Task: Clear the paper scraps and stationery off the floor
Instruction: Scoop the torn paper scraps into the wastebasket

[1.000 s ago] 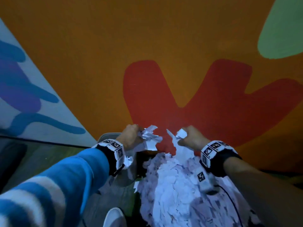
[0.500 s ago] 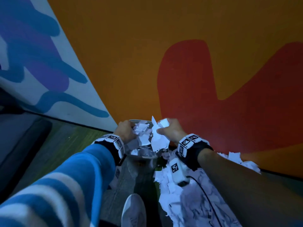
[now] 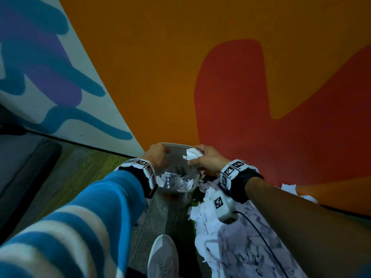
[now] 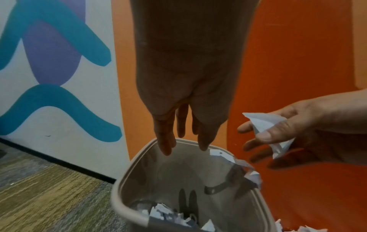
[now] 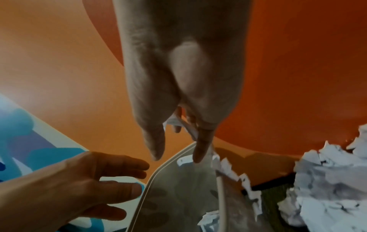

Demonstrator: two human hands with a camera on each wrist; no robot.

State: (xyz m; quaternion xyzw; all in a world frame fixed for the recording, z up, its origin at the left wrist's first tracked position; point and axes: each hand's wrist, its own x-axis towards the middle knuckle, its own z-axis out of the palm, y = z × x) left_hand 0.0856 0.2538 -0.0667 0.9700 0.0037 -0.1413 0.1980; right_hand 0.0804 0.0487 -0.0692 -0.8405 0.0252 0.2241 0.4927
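Left hand (image 4: 184, 109) hangs empty, fingers straight, over the bin (image 4: 127, 180). Right hand (image 4: 298, 135) pinches a paper scrap (image 4: 262, 122) above the rim. Some scraps lie inside; a large pile (image 3: 241, 237) remains on the floor. Stationery: apparently none visible.

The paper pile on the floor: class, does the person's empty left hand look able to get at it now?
Probably yes, less directly: the left hand hangs open over the bin, while the paper pile lies beyond it, under the right hand.
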